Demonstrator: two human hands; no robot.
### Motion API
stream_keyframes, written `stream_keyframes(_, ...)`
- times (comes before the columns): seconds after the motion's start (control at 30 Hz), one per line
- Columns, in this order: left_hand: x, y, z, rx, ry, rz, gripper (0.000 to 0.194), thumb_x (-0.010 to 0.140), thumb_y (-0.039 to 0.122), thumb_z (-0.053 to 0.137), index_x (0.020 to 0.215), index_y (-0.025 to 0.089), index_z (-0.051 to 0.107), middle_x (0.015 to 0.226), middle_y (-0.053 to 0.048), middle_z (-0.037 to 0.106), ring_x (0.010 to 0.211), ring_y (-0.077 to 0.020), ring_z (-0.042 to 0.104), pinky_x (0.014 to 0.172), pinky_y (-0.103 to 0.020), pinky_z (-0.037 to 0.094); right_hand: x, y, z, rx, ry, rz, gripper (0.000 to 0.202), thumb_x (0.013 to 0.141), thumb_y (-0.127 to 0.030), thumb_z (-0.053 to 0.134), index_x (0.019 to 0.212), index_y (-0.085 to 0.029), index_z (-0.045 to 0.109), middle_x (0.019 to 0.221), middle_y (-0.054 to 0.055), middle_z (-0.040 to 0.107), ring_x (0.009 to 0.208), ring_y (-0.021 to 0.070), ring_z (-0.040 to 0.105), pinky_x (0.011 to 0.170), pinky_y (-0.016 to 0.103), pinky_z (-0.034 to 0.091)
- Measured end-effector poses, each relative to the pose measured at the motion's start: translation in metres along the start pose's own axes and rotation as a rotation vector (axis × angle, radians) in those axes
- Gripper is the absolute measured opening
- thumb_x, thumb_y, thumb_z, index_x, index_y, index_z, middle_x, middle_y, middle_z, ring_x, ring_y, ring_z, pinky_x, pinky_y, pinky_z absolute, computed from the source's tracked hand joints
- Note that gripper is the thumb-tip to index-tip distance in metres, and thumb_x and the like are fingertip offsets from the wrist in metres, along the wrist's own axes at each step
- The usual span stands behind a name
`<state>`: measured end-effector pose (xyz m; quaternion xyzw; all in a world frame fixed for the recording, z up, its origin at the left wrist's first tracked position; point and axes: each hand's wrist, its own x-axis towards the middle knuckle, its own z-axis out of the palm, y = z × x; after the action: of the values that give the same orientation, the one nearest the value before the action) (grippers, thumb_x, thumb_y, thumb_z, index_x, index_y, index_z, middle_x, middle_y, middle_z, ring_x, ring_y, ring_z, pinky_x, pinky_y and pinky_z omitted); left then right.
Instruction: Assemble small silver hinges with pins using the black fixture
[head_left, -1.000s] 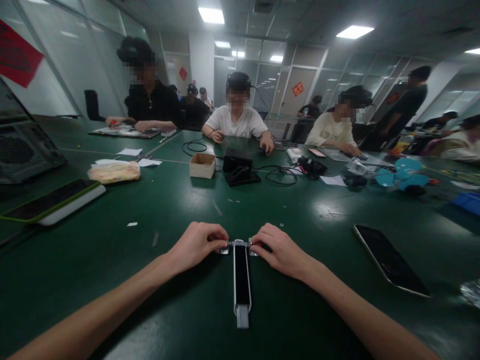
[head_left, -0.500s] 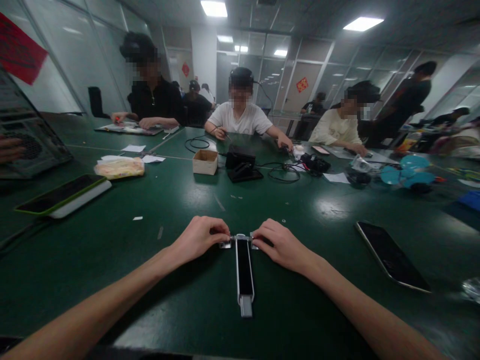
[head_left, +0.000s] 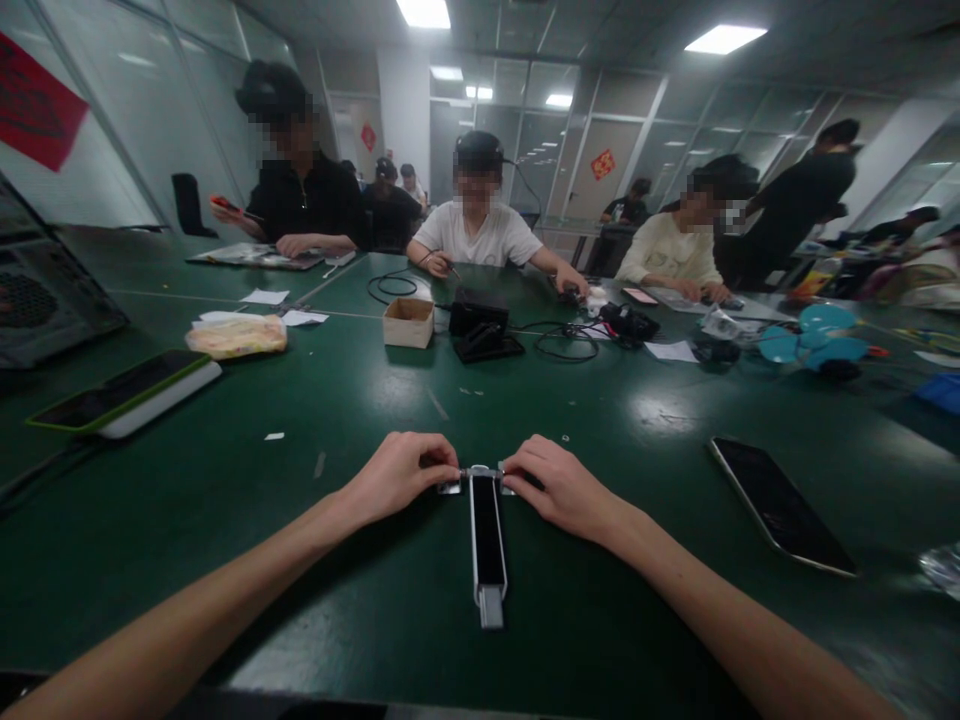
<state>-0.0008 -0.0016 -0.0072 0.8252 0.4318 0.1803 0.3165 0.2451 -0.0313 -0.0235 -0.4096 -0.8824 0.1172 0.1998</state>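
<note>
A narrow black device with a white frame (head_left: pixel 489 530) lies lengthwise on the green table, a silver piece (head_left: pixel 490 608) at its near end. Across its far end runs a thin metal crosspiece with a small silver plate on each side. My left hand (head_left: pixel 409 470) pinches the left end of this crosspiece, above the left metal plate (head_left: pixel 449 488). Opposite it, my right hand (head_left: pixel 546 480) has its fingertips closed on the right end, beside the right metal plate (head_left: pixel 507 486). The fingertips partly hide both ends.
On the right lies a phone (head_left: pixel 780 505); at the left, a green-edged device (head_left: pixel 124 395) and a plastic packet (head_left: pixel 236 336). Farther back stand a small open box (head_left: pixel 409 325), a black stand (head_left: pixel 484 325) with cables, and a blue fan (head_left: pixel 817 338). Several people sit across the table.
Both my hands keep their places on the crosspiece. The view has shifted slightly. At the far left, another person's hand has left the computer case; a seated person there has raised an orange object.
</note>
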Motion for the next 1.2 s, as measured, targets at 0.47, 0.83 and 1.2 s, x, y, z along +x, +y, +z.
stream_keyframes(0.47,-0.002,0.005,-0.006,0.09,-0.074,0.064,0.015,0.083,0.02,0.06,0.095,0.018,0.068,0.084,0.0,0.069,0.073,-0.014,0.062,0.068,-0.024,0.045,0.001,-0.001,-0.005,-0.034,-0.019,-0.003,0.01,0.089,-0.018,0.058,0.096,-0.014,0.064,0.093,0.008,0.063,0.085,0.0184,0.055,0.075,0.034,0.047)
stream_keyframes(0.83,-0.002,0.008,-0.002,0.128,-0.045,0.086,0.015,0.083,0.023,0.06,0.095,0.018,0.067,0.087,-0.001,0.068,0.074,-0.015,0.06,0.069,-0.027,0.046,0.002,-0.003,-0.003,-0.092,-0.009,-0.032,0.01,0.09,-0.019,0.057,0.096,-0.014,0.063,0.09,0.007,0.064,0.083,0.0177,0.055,0.073,0.032,0.045)
stream_keyframes(1.2,-0.002,0.01,-0.007,0.193,-0.047,0.108,0.02,0.085,0.027,0.055,0.1,0.018,0.064,0.091,-0.002,0.069,0.073,-0.0148,0.062,0.067,-0.026,0.047,-0.013,0.046,-0.051,-0.401,0.061,0.174,0.018,0.093,-0.021,0.051,0.104,-0.014,0.064,0.101,0.011,0.065,0.092,0.0219,0.057,0.081,0.038,0.046)
